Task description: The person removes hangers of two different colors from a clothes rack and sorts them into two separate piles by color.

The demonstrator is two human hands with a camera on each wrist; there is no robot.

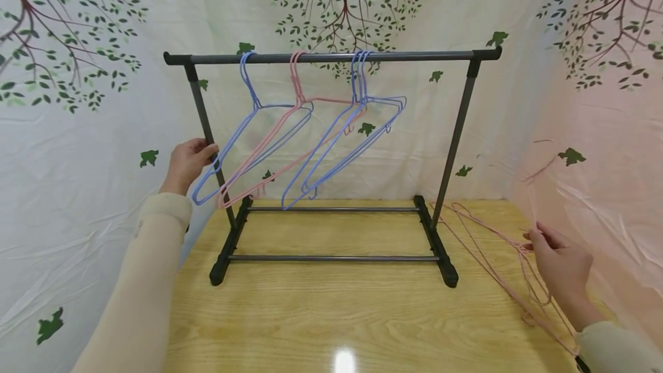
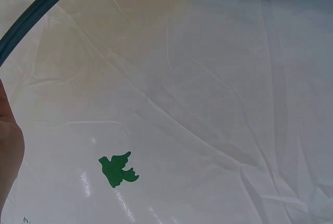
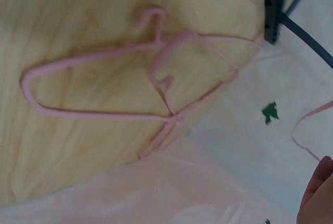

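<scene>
My left hand (image 1: 187, 164) grips the left post (image 1: 201, 109) of a dark clothes rack, thumb and fingers at the post. In the left wrist view, only part of this hand (image 2: 9, 146) shows at the edge, with the dark post above it. My right hand (image 1: 561, 263) pinches a pink clothes hanger (image 1: 548, 170), its blurred hook pointing up above the fingers. Below it, pink hangers (image 1: 481, 258) lie overlapped on the table; the right wrist view shows pink hangers (image 3: 93, 56) with their small hooks. Where the held hanger's lower part runs is unclear.
From the rack's top bar (image 1: 435, 56) hang blue hangers (image 1: 228, 137), pink hangers (image 1: 274, 131) and more blue hangers (image 1: 357, 160). The rack's black feet (image 1: 445, 269) stand on the wooden table (image 1: 311, 315). Printed cloth (image 1: 93, 189) surrounds the table.
</scene>
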